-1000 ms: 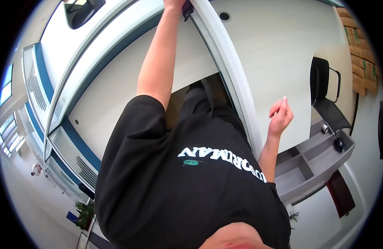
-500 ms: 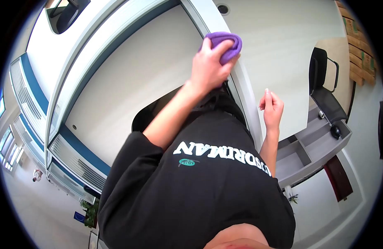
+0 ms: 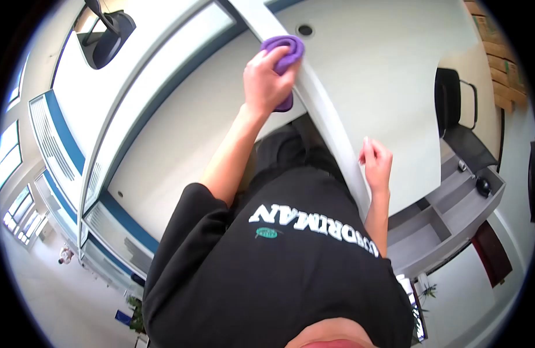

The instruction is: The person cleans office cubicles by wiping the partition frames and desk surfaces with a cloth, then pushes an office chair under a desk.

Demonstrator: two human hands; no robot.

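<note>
My left hand [image 3: 263, 86] is closed round a folded purple cloth [image 3: 293, 49]. The cloth rests on the white top rail [image 3: 322, 107] of a desk partition, and a darker purple fold hangs below my fingers. Lower on the right, my right hand [image 3: 376, 165] is held near the rail, above the edge of a pale desk [image 3: 389, 110]. Its fingers are curled in and nothing shows in them.
Another desktop [image 3: 186, 110] with a blue-edged partition lies on the left. To the right stand a black chair [image 3: 450, 104] and a grey open cabinet [image 3: 415, 238]. Cardboard boxes [image 3: 499, 64] are stacked at the far right. A cable hole [image 3: 304, 30] pierces the pale desk.
My left hand and the cloth have moved farther along the rail, up and left in the view. The whole view has shifted slightly. My right hand stays curled, a little lower.
</note>
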